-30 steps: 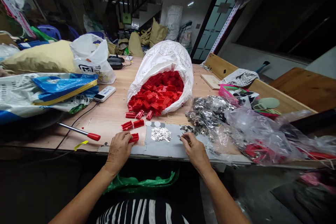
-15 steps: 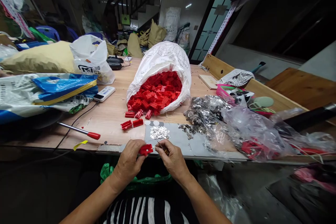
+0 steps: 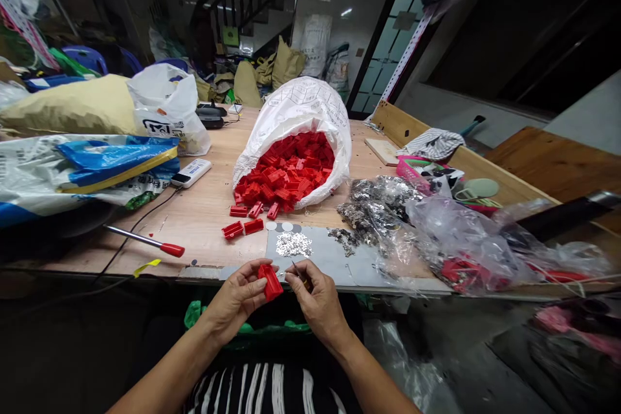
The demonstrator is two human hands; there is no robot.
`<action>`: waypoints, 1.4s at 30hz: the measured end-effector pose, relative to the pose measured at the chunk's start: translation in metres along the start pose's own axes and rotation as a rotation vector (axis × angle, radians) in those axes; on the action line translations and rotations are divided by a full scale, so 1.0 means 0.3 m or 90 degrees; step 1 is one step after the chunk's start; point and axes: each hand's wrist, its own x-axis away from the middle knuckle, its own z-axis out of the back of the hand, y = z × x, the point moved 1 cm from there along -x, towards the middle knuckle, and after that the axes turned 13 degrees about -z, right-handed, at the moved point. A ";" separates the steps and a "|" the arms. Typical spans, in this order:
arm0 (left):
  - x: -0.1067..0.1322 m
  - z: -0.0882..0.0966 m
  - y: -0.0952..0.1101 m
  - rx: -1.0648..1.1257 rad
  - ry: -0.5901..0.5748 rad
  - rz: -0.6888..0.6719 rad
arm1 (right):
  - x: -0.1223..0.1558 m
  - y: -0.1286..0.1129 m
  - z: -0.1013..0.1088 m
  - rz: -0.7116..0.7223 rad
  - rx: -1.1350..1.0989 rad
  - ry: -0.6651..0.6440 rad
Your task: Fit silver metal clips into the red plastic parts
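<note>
Red oblong plastic block [image 3: 272,284] sat pinched in the left hand [image 3: 244,291]; just beside it, the right hand [image 3: 316,294] gripped a slim, dark, pointed tool [image 3: 306,281], best guided steadily.

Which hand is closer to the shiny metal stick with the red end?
Left. The bare left hand is to the right of the red-ended metal stick, not touching it; the bare right hand is even farther right.

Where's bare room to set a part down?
Best patch, I think: wooden tabletop between the white corded device and the loose red plastic housings. A narrower gap of grey sheet shows between the small silver pieces and dark metal pieces. The right side is crowded with plastic bags and a pink basket.
</note>
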 end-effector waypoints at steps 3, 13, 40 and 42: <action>0.013 0.002 -0.012 0.078 -0.009 0.071 | -0.009 -0.003 0.008 0.051 0.034 0.003; 0.018 0.007 -0.039 0.138 0.002 0.135 | -0.014 0.006 0.031 0.190 0.106 -0.050; 0.024 0.027 -0.082 0.131 0.018 0.156 | -0.022 -0.001 0.045 0.204 0.181 -0.167; 0.024 0.027 -0.082 0.134 0.026 0.154 | -0.021 -0.010 0.054 0.179 0.176 -0.190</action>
